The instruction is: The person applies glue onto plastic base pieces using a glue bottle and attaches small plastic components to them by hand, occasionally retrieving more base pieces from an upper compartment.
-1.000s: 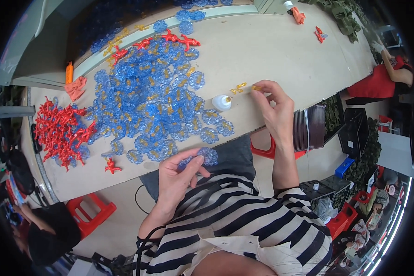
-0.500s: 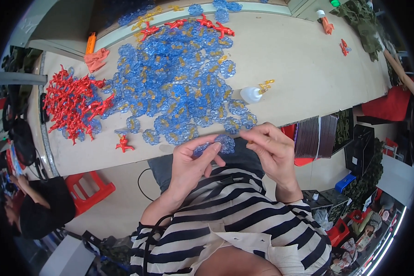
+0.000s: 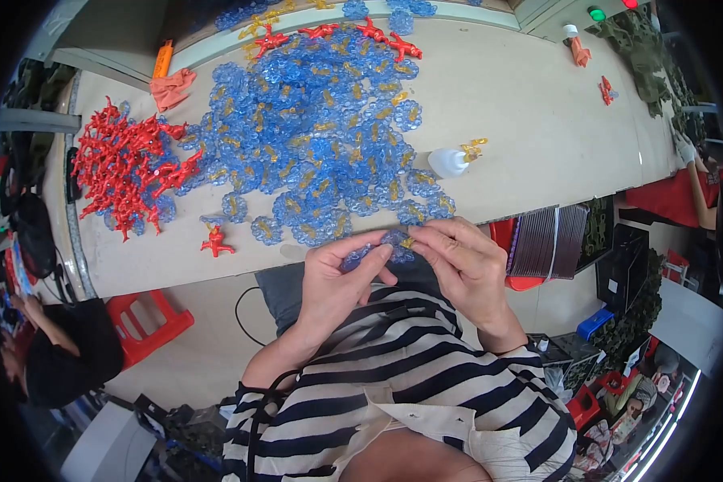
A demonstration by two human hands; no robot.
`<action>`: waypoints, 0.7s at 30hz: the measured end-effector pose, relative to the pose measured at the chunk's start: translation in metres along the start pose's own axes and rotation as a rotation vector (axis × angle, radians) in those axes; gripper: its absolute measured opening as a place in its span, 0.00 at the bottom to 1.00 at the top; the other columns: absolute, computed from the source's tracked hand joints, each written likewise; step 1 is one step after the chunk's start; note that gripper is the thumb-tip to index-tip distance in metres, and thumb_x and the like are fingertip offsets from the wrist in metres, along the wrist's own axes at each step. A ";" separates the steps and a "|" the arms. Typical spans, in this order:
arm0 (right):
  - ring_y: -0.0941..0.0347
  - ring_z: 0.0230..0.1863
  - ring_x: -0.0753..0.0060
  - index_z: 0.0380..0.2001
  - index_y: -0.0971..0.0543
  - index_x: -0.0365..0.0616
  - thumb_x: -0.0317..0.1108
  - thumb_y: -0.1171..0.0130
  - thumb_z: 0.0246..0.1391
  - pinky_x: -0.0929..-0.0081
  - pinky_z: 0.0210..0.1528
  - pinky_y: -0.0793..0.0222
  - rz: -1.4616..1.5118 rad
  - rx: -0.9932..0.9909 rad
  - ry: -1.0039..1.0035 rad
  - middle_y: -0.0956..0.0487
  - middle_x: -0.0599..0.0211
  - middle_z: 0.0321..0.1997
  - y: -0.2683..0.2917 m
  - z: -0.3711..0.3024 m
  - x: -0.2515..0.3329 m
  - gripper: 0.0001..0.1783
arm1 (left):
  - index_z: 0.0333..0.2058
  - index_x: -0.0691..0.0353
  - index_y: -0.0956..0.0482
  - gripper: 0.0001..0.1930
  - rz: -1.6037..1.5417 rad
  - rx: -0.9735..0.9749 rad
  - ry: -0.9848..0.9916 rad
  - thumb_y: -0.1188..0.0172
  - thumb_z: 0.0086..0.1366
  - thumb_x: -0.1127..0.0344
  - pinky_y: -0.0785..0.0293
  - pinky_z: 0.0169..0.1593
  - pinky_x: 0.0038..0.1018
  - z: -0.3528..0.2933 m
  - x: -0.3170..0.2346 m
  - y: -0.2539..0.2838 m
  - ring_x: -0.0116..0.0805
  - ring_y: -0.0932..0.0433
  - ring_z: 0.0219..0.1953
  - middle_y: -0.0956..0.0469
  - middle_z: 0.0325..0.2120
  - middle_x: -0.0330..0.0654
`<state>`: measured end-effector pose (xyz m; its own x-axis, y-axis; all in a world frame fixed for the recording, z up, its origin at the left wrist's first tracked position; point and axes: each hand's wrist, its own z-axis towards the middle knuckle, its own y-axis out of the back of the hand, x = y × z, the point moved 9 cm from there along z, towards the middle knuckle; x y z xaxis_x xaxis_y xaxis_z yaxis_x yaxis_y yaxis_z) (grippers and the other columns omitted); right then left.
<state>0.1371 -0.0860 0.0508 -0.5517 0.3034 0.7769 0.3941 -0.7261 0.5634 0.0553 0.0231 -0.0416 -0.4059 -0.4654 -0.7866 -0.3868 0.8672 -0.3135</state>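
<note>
Just off the table's near edge, my left hand (image 3: 335,277) is closed on a clear blue, bumpy plastic piece (image 3: 395,238). My right hand (image 3: 463,265) pinches a small yellow plastic piece (image 3: 407,243) against that blue piece, so the two parts touch. My fingertips hide part of both. Beyond my hands spreads a large heap of blue plastic pieces (image 3: 313,136), many with yellow bits on them. To the right of the heap, a white squeeze bottle (image 3: 448,163) has yellow pieces at its tip.
Red plastic figures (image 3: 124,173) are piled at the left, with a single red figure (image 3: 216,242) near the front edge. An orange cloth (image 3: 171,88) lies at the back left. Past the table's right end, a co-worker's gloved hand (image 3: 686,150) shows. A red stool (image 3: 149,325) stands at lower left.
My right hand has moved left and now meets the blue piece in my left hand. The view has shifted slightly. At far right, the co-worker's arm has changed position.
</note>
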 end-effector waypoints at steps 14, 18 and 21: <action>0.26 0.27 0.65 0.31 0.20 0.35 0.19 0.38 0.33 0.75 0.28 0.29 -0.024 0.041 0.164 0.24 0.59 0.28 -0.005 -0.003 0.008 0.14 | 0.41 0.68 0.23 0.11 0.022 -0.022 -0.035 0.44 0.60 0.74 0.45 0.13 0.12 0.000 -0.002 0.000 0.15 0.35 0.12 0.21 0.22 0.43; 0.24 0.28 0.65 0.31 0.19 0.37 0.19 0.35 0.31 0.76 0.28 0.28 -0.024 0.086 0.149 0.22 0.61 0.29 -0.009 -0.003 0.008 0.16 | 0.41 0.68 0.23 0.11 0.011 -0.014 -0.021 0.44 0.60 0.74 0.46 0.13 0.11 0.000 -0.001 0.001 0.15 0.36 0.12 0.21 0.22 0.44; 0.26 0.27 0.66 0.32 0.20 0.35 0.18 0.37 0.32 0.76 0.28 0.29 0.036 0.124 0.148 0.23 0.60 0.29 -0.009 -0.002 0.004 0.17 | 0.42 0.68 0.23 0.11 -0.021 -0.002 -0.022 0.44 0.60 0.73 0.47 0.13 0.11 0.001 0.003 0.002 0.15 0.38 0.11 0.22 0.21 0.44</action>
<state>0.1296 -0.0796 0.0486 -0.6341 0.1775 0.7526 0.4981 -0.6507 0.5731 0.0541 0.0234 -0.0444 -0.3797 -0.4791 -0.7914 -0.3963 0.8572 -0.3287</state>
